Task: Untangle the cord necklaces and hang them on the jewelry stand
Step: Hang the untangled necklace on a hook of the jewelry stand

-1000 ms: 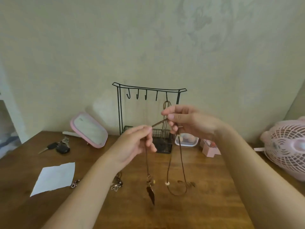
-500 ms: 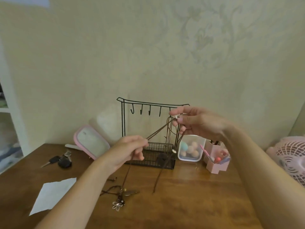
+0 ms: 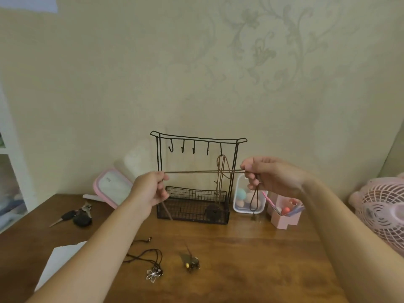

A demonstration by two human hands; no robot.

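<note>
Near the sponge-filled tub (image 3: 235, 207), left hand (image 3: 150, 189) and right hand (image 3: 271, 178) pinch one cord (image 3: 196, 171).

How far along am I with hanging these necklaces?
Done: one brown necklace hangs on the stand's rightmost hook. In hand: the left hand and right hand pinch a brown cord taut between them. Left: that cord, plus a flower necklace and a beaded pendant lying on the table; four hooks are bare.

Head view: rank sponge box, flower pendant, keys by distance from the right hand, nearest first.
1. Sponge box, just behind and below the right hand.
2. Flower pendant, front centre of the table.
3. Keys, far left.
</note>
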